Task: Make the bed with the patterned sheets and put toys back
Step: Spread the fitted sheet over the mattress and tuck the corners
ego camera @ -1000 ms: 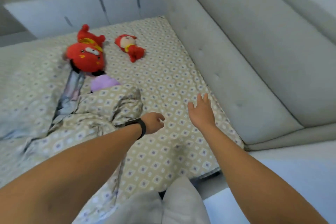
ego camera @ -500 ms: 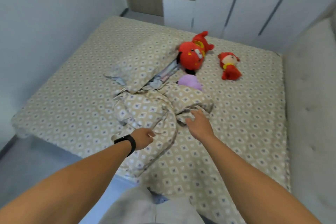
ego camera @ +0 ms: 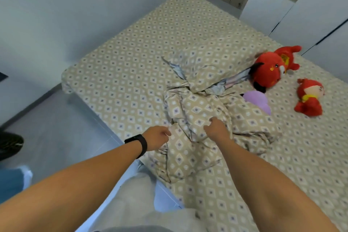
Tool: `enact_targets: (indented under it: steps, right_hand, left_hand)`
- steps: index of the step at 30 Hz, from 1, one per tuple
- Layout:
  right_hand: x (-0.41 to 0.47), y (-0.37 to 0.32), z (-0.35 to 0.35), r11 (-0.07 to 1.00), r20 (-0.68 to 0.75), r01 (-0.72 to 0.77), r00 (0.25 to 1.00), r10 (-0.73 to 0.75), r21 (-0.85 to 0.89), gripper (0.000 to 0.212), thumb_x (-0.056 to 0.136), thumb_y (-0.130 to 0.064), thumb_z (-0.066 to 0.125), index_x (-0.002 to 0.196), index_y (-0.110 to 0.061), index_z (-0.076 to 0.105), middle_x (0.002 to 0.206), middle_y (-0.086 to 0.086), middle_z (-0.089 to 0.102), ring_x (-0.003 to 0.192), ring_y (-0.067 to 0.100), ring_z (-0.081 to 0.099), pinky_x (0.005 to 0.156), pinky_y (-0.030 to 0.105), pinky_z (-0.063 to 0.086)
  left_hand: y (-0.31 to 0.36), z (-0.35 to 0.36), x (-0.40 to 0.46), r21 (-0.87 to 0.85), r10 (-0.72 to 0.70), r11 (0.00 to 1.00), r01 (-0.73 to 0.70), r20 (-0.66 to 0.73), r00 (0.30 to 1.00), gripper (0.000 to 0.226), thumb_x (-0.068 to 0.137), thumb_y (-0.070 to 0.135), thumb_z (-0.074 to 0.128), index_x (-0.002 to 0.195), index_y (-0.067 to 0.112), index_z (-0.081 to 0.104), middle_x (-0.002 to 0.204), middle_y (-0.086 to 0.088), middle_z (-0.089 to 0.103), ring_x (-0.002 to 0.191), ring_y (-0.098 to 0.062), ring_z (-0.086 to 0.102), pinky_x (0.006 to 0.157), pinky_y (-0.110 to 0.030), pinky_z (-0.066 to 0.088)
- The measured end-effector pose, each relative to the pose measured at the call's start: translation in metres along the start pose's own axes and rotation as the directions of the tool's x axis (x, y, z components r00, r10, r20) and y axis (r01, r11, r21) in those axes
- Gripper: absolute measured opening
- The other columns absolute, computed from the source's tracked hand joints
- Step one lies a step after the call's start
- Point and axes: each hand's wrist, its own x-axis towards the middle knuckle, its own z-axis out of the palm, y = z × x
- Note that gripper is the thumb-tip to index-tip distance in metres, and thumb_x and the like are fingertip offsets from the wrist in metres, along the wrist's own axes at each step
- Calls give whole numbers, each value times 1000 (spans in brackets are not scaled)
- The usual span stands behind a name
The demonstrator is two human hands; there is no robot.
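Patterned sheets (ego camera: 203,118), beige with small diamond marks, are lying bunched in a crumpled heap near the middle of the bed (ego camera: 122,73), with one tail of the heap trailing toward the bed's near edge. Both hands are working at this heap: the left hand (ego camera: 157,137), wearing a dark band (ego camera: 138,144) at the wrist, is curling its fingers onto the fabric at the heap's near left side, and the right hand (ego camera: 216,128) is closing on a fold just beside it, so the two hands are sitting close together but not touching. Whether the left fingers are truly pinching cloth or only pressing on it is hard to tell, since the frame is soft there. A pillow (ego camera: 214,62) in the same pattern is resting against the far side of the heap. Toward the bed's right edge, a large red plush toy (ego camera: 269,71) is lying just beside the pillow, a small red doll (ego camera: 309,98) is lying apart from it nearer the edge, and a purple toy (ego camera: 259,101) is poking out from under the sheets between them. White cabinet doors (ego camera: 320,15) are standing beyond the bed's far corner, and a dark shoe (ego camera: 9,144) is sitting on the grey floor (ego camera: 52,128) off the left edge.
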Motion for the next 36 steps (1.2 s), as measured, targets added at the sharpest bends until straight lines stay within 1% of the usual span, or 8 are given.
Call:
enact_targets:
  steps: [4, 11, 17, 22, 26, 29, 33, 36]
  right_hand:
    - [79, -51, 18, 994, -105, -97, 990, 91, -58, 73, 88, -37, 63, 152, -16, 34, 148, 14, 44, 131, 35, 48, 104, 46, 47]
    - [173, -100, 63, 948, -70, -193, 981, 181, -253, 96, 86, -38, 69, 159, -23, 8, 154, 12, 37, 140, 40, 35, 112, 57, 31]
    - [150, -82, 108, 949, 142, -58, 984, 106, -309, 29, 99, -31, 53, 113, -8, 62, 111, 10, 64, 93, 29, 58, 81, 35, 49]
    - [59, -104, 95, 945, 206, -142, 975, 82, 294, 26, 96, -25, 52, 83, -7, 65, 82, 13, 60, 74, 26, 55, 63, 33, 38]
    - [-21, -131, 51, 663, 186, -165, 982, 39, 730, 11, 69, -16, 55, 68, -13, 44, 65, 3, 45, 64, 23, 37, 58, 40, 26]
    - [-71, -141, 5, 401, 149, -101, 985, -91, 911, 32, 58, -12, 50, 85, 2, 62, 81, 13, 63, 70, 30, 57, 62, 32, 48]
    - [-106, -115, -56, 264, -6, 47, 988, -152, 963, 53, 72, -14, 47, 115, 9, 68, 106, 24, 70, 95, 34, 67, 87, 43, 56]
    - [-113, -72, -90, 251, -179, 192, 981, -73, 949, 35, 88, -19, 53, 112, 0, 70, 107, 20, 71, 97, 30, 68, 82, 38, 56]
  left_hand:
    - [-16, -64, 62, 30, 56, 998, -55, -30, 998, 27, 103, 21, 50, 124, 23, 66, 139, -5, 59, 118, -25, 57, 97, -29, 43]
    - [-25, -104, 154, 19, 86, 996, -87, 38, 996, 30, 104, 20, 45, 126, 20, 65, 136, -4, 57, 97, -19, 58, 78, -24, 41]
    - [-44, -127, 174, 107, 67, 991, -79, 117, 991, 26, 102, 23, 49, 124, 22, 65, 129, -7, 62, 101, -26, 62, 83, -29, 45]
    - [-44, -125, 155, 216, 74, 970, -115, 192, 979, 78, 90, 24, 73, 155, 28, 31, 152, -15, 38, 116, -32, 55, 91, -41, 50]
    - [-25, -101, 132, 422, 99, 885, -197, 243, 965, 153, 57, 51, 94, 152, 43, -26, 165, -9, -18, 154, -39, 3, 117, -59, 29]
    - [9, -89, 116, 454, 213, 847, -276, 185, 959, 167, 38, 73, 89, 149, 41, -32, 165, -7, -21, 153, -37, -12, 120, -62, 18]
    - [80, -79, 57, 109, 368, 917, -384, 137, 919, 115, 71, 46, 88, 155, 20, 14, 145, -6, 41, 130, -30, 45, 98, -41, 44]
    - [120, -65, 16, -10, 456, 887, -462, 176, 872, 57, 93, 17, 68, 143, 22, 43, 131, 7, 52, 120, -17, 51, 95, -32, 39]
